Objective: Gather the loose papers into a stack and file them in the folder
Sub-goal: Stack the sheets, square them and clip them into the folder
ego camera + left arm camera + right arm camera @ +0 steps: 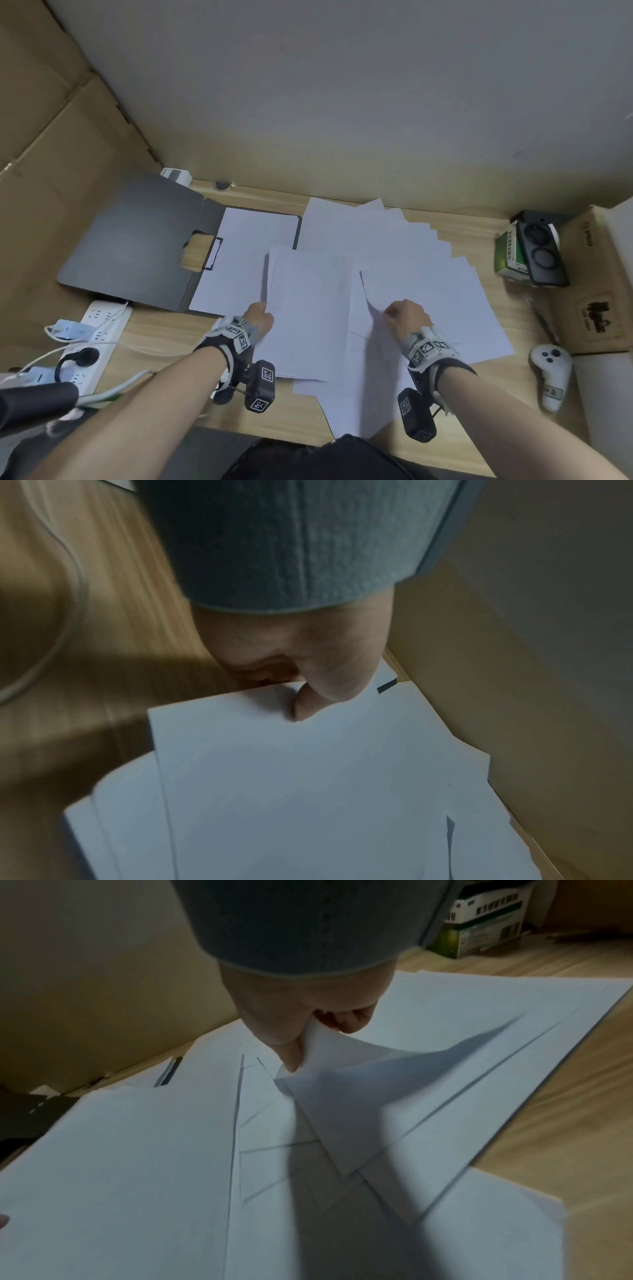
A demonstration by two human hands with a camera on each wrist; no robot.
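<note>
loose papers [404,260] fan over the counter [157,329], hiding much of it, just right of the open folder [137,240]. left hand [258,317] pinches a small stack [308,308]; right hand [406,313] pinches one sheet's corner [318,1042]. most fingers are hidden under paper.

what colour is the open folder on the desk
Dark grey folder, with a white sheet inside; clearest in the head view.

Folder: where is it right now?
Head view: the folder lies open at the desk's far left, beside the fanned loose papers, beyond the power strip.
</note>
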